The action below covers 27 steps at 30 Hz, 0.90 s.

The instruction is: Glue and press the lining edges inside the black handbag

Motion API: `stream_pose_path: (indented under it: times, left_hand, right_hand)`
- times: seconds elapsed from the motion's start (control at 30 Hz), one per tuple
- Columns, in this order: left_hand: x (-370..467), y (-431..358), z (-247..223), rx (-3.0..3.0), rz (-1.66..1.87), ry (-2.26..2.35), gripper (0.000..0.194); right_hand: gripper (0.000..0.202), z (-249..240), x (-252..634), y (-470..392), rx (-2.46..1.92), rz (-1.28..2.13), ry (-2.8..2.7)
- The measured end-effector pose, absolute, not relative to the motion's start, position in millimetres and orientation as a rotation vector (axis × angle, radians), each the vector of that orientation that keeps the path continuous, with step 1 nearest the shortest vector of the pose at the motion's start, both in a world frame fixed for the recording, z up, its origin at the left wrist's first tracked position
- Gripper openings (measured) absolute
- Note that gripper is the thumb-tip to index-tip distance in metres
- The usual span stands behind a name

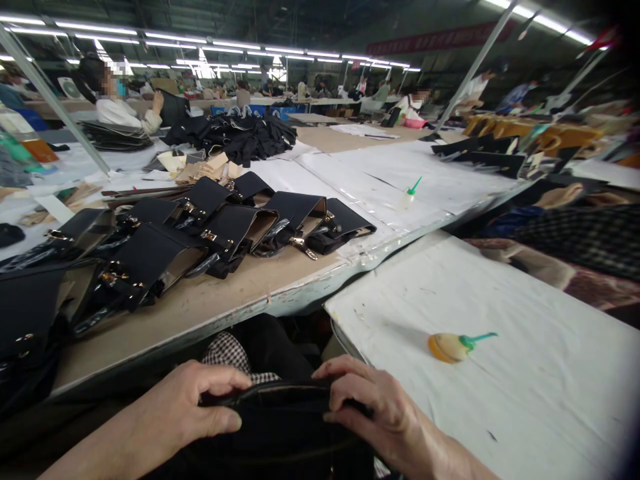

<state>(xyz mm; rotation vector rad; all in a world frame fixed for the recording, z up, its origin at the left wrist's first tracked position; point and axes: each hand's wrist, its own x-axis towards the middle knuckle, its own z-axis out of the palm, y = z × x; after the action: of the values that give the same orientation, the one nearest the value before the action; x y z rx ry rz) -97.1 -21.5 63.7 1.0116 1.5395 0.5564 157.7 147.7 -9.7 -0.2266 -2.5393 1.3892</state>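
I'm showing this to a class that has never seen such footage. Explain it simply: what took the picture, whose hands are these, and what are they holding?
There's no machine, only a person with a camera on their head, looking forward and down. Their left hand and right hand grip a black piece by its edge; what it is isn't clear. Ahead on the left, a table bears what look like black bags. The white table on the right bears a bottle with a green spout. Other people appear farther back.
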Motion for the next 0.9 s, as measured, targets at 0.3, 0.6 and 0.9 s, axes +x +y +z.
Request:
stream_pose_path:
  times: [0.3,0.6,0.9]
  left_hand:
    - [-93.0,-25.8,63.7,1.004,0.606,1.534,0.036]
    - [-93.3,-29.0,54.1,1.055,0.615,1.555,0.029]
    - [-94.0,-36.0,50.0,1.047,0.604,1.562,0.026]
  right_hand:
    - [0.022,37.0,134.4,153.7,-0.009,1.167,-2.891]
    - [0.009,34.7,116.6,144.3,0.119,0.751,-2.997]
    - [0.012,15.9,120.4,133.8,-0.022,0.855,-2.990]
